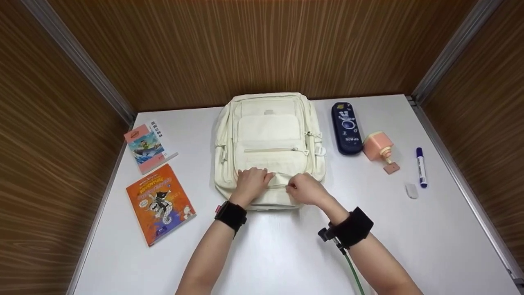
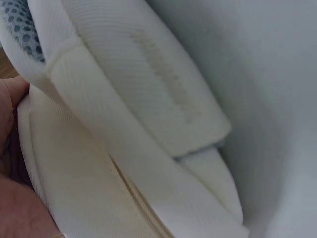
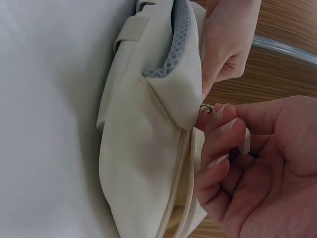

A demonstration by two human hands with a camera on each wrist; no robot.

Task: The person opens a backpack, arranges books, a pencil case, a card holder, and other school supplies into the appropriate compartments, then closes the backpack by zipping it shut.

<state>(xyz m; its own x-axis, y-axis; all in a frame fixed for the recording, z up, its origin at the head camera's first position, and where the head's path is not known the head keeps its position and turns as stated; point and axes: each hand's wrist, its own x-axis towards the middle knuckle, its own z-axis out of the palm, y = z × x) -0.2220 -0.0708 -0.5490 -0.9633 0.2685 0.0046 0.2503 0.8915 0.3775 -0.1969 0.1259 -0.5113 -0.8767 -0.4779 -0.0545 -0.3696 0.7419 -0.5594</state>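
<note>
A cream backpack (image 1: 268,127) lies flat on the white table, its end with the straps nearest to me. My left hand (image 1: 254,182) grips the bag's fabric at that near end; in the left wrist view only part of this hand (image 2: 17,163) shows at the edge. Just to the right, my right hand (image 1: 307,189) pinches a zipper pull (image 3: 207,108), whose pale tip (image 3: 245,141) sticks out between the curled fingers. Below that hand in the right wrist view, the zipped seam (image 3: 183,183) gapes a little. Blue-grey mesh (image 3: 174,52) lines a strap.
Left of the bag lie a pink-and-blue book (image 1: 147,145) and an orange comic book (image 1: 161,205). On the right are a navy pencil case (image 1: 347,129), a pink pencil sharpener-like object (image 1: 377,146), a marker (image 1: 421,168) and a white eraser (image 1: 411,191). Wood-grain panels (image 1: 262,49) enclose the table.
</note>
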